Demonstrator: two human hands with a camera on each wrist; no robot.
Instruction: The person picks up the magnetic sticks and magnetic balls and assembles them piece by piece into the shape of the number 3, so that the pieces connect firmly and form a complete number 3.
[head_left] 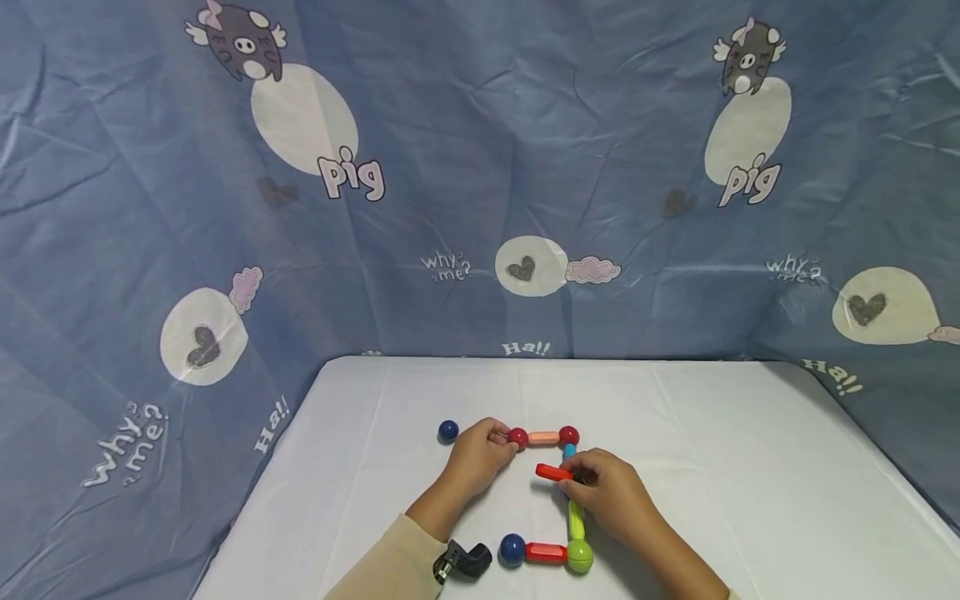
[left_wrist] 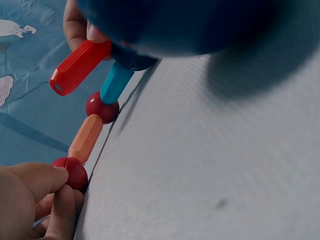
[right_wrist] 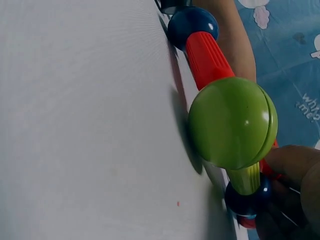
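My left hand (head_left: 477, 457) pinches a red ball (left_wrist: 76, 175) at the open end of a ball-and-rod chain. From that ball an orange rod (head_left: 543, 438) runs to a second red ball (head_left: 568, 436). A light-blue rod (left_wrist: 116, 83) leads on to a dark blue ball (right_wrist: 247, 201), partly hidden by my right hand (head_left: 611, 492). That hand pinches a red rod (head_left: 553, 472), held beside the dark blue ball; whether they touch, I cannot tell. Nearer me, a yellow-green rod (head_left: 576, 521), green ball (head_left: 580, 557), another red rod (head_left: 546, 553) and blue ball (head_left: 513, 550) continue the chain.
A loose blue ball (head_left: 447, 431) lies left of my left hand on the white-covered table (head_left: 750, 467). A black wrist mount (head_left: 468, 560) sticks out close to the chain's near blue ball. Behind the table hangs a blue printed cloth (head_left: 450, 317).
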